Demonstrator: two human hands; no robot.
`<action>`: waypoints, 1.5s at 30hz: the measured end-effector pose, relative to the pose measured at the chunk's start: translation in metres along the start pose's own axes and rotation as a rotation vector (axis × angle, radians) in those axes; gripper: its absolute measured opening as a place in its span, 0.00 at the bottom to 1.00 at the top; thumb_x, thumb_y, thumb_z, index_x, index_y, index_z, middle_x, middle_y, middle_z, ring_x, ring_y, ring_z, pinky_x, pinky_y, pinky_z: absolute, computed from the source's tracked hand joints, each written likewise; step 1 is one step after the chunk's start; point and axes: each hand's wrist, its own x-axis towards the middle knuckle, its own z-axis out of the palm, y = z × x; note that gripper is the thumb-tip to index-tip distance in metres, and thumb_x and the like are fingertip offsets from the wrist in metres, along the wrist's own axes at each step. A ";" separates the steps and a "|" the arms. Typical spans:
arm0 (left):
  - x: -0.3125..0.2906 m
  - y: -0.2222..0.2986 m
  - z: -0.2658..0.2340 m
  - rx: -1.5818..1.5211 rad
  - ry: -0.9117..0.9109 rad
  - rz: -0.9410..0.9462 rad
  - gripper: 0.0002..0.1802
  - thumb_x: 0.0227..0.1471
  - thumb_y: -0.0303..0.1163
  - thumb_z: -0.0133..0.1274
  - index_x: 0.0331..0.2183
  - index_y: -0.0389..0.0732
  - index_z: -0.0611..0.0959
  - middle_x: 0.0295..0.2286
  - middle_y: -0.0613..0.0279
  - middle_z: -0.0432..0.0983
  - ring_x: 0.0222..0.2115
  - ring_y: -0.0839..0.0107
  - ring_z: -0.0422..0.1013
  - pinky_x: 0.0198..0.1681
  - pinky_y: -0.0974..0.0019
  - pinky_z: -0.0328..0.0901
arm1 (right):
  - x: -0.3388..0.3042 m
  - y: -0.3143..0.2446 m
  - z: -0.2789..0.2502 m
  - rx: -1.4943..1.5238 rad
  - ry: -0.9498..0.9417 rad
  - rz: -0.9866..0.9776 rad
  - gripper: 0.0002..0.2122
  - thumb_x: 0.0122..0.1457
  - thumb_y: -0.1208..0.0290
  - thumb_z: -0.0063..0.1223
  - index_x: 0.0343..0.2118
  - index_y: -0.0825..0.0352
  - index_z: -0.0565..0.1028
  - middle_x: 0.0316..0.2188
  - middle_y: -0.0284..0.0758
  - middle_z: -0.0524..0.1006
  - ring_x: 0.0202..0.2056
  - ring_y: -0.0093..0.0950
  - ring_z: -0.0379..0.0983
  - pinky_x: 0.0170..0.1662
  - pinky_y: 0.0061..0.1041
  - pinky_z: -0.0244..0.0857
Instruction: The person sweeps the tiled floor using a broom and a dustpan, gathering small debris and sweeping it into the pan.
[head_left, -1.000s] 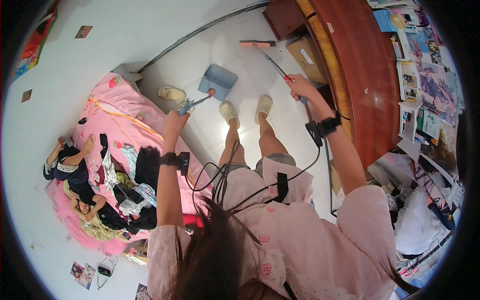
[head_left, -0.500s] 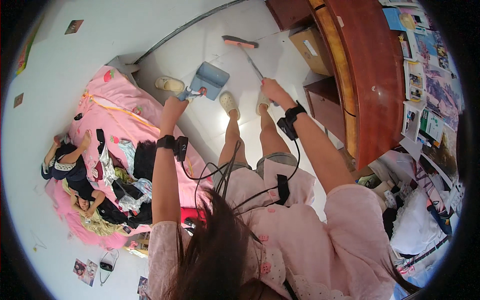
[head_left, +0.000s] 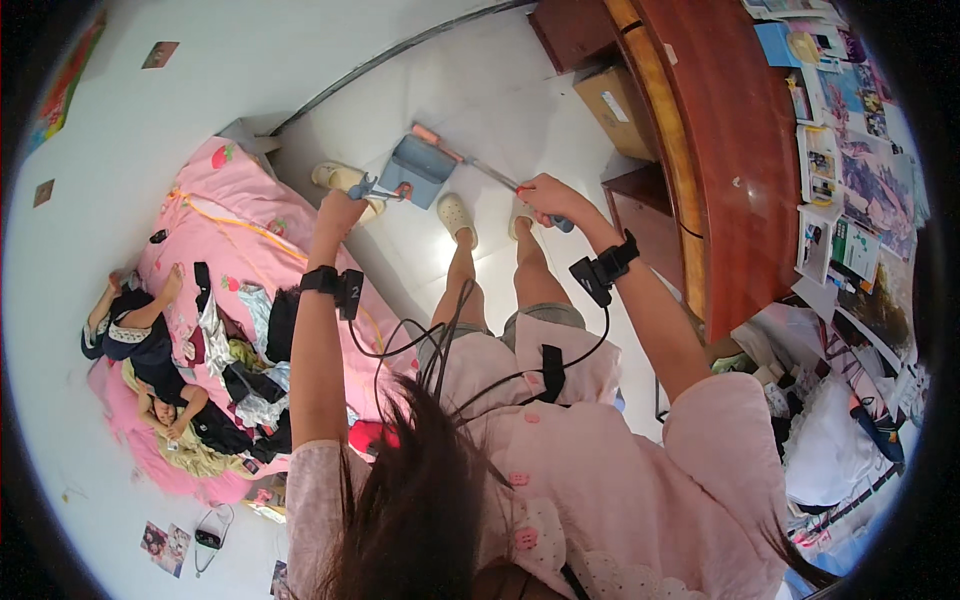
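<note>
A blue-grey dustpan (head_left: 425,158) is low over or on the pale floor; I cannot tell whether it touches. My left hand (head_left: 341,210) is closed round its handle. My right hand (head_left: 546,197) grips a broom (head_left: 490,172) by its handle, whose dark end sticks out past the fingers. The broom's orange head lies along the far right rim of the dustpan, and its bristles are mostly hidden. Beneath my left hand's reach a loose cream clog (head_left: 338,176) lies beside the dustpan.
To the left, a person (head_left: 150,335) lies on a pink bed (head_left: 225,205) strewn with clothes. At the right stands a reddish-brown desk (head_left: 730,180), with a cardboard box (head_left: 612,110) beside it. My feet in cream clogs (head_left: 458,220) stand just behind the dustpan. Cables hang between my arms.
The broom head has swung left and nearer, from the open floor to the dustpan's rim. My right hand has come slightly nearer to me. The left hand and dustpan have shifted only a little.
</note>
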 end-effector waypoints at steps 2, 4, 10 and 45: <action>-0.002 0.001 -0.010 -0.130 -0.227 -0.145 0.21 0.35 0.40 0.50 0.24 0.28 0.77 0.24 0.38 0.72 0.28 0.48 0.71 0.32 0.56 0.65 | 0.005 -0.005 0.002 -0.019 0.035 -0.036 0.11 0.51 0.71 0.39 0.21 0.73 0.69 0.09 0.37 0.69 0.10 0.28 0.66 0.15 0.26 0.61; -0.011 0.018 -0.019 -0.106 -0.244 -0.163 0.21 0.35 0.41 0.50 0.24 0.28 0.77 0.24 0.39 0.72 0.29 0.48 0.71 0.33 0.56 0.65 | 0.015 -0.002 0.004 -0.023 0.084 -0.055 0.11 0.50 0.72 0.38 0.19 0.74 0.70 0.10 0.39 0.70 0.11 0.31 0.68 0.17 0.28 0.64; 0.010 -0.015 0.014 0.037 -0.152 -0.019 0.21 0.35 0.41 0.50 0.25 0.29 0.77 0.23 0.40 0.72 0.29 0.48 0.71 0.32 0.55 0.65 | 0.050 0.010 0.036 -0.125 0.016 0.080 0.12 0.48 0.70 0.40 0.18 0.74 0.72 0.11 0.40 0.72 0.14 0.34 0.71 0.21 0.33 0.65; -0.104 -0.050 0.028 -0.367 -0.085 -0.135 0.19 0.37 0.37 0.50 0.11 0.31 0.70 0.07 0.59 0.63 0.07 0.67 0.65 0.09 0.66 0.58 | -0.023 0.016 -0.011 0.065 -0.032 -0.072 0.10 0.51 0.69 0.42 0.21 0.71 0.69 0.08 0.34 0.66 0.08 0.22 0.61 0.12 0.22 0.55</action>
